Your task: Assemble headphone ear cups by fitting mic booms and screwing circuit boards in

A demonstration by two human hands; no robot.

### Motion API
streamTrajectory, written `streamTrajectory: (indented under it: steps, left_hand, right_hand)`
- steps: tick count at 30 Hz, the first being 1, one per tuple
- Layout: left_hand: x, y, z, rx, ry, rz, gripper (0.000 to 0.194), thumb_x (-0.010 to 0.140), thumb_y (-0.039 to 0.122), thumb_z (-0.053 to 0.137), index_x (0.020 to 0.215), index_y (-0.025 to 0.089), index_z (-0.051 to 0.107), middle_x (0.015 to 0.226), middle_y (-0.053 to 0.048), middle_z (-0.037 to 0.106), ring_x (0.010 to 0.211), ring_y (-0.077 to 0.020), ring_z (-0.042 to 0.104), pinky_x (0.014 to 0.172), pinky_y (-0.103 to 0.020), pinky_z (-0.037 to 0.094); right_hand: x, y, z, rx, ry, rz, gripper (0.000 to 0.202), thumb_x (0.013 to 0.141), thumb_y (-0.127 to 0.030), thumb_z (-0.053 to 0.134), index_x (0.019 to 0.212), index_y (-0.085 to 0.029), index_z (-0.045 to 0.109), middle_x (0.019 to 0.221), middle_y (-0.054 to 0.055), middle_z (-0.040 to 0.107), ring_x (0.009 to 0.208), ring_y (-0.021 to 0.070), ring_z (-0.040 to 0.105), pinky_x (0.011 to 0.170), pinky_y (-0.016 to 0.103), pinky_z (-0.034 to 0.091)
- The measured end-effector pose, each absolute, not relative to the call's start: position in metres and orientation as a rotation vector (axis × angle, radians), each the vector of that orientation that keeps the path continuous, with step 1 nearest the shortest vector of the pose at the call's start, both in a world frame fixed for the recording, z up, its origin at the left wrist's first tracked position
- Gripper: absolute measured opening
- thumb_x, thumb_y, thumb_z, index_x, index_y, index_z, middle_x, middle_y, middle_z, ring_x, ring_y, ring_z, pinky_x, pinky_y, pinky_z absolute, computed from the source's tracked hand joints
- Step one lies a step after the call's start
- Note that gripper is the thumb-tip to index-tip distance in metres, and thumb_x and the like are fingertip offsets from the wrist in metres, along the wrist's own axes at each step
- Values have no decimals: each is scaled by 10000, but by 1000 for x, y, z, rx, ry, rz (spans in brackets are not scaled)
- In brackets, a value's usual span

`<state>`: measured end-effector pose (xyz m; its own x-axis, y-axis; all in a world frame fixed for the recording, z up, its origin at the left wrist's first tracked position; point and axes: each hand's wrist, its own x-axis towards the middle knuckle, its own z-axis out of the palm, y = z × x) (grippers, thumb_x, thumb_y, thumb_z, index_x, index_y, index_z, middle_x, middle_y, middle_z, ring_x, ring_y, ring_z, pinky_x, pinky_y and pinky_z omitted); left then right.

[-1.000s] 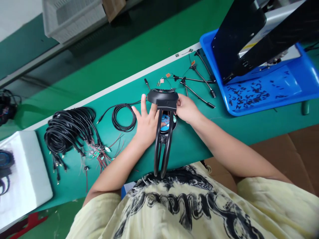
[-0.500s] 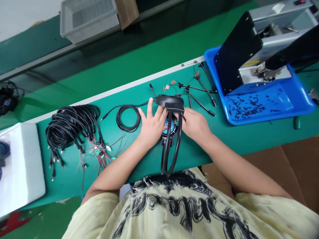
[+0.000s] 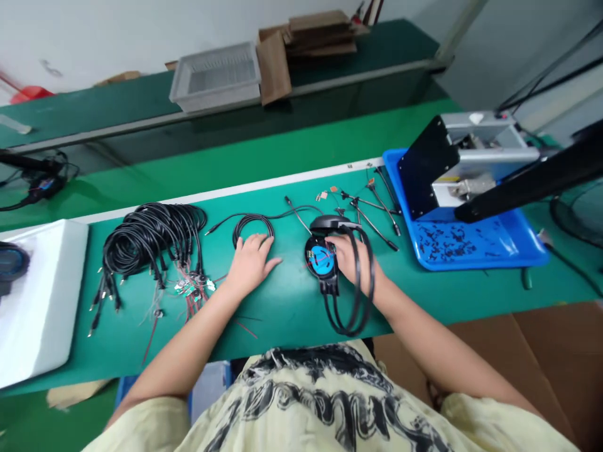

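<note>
A black headset (image 3: 366, 276) rests on the green bench in front of me, its doubled headband curving toward my body. One ear cup lies opened, with a blue disc (image 3: 322, 258) and thin wires showing inside. My right hand (image 3: 348, 256) is closed at the edge of that cup, partly behind the headband; its fingertips are partly hidden. Well to the left, my left hand (image 3: 252, 263) lies palm down with thumb apart, its fingertips over the near edge of a coiled black cable (image 3: 254, 221). From the coil, the cable runs toward the headset.
A bundle of black cables (image 3: 136, 242) with bare wire ends lies left, beside a white foam box (image 3: 51, 301). Several thin black rods (image 3: 377, 204) lie behind the headset. At right, a blue tray (image 3: 480, 260) holds small black bits beneath a machine (image 3: 431, 166).
My left hand has left the headset and moved left to the cable coil. The headset has turned, exposing the blue disc, with my right hand still at it. The view has tilted up.
</note>
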<state>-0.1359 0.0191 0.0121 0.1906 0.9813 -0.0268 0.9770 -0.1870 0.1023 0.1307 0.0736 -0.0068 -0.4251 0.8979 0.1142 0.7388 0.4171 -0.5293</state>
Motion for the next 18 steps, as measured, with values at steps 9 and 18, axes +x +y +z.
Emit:
streamTrajectory:
  steps: [9,18]
  left_hand:
    - [-199,49,34,2432,1582,-107,283,821,437,676,914,171,641,873,-67,672,802,-202,642,724,-271,463]
    - [-300,181,113,2219,2247,356,291,967,296,427,1085,126,631,1029,-119,675,948,-201,644,708,-256,449]
  right_hand:
    - [69,176,24,-1312,-2413,623,318,889,-152,437,1038,-196,715,992,47,730,918,184,682,880,344,539]
    - [-79,338,-3,-1170,-2526,395,313,950,-400,511,1073,-133,616,957,62,656,822,141,636,770,337,546]
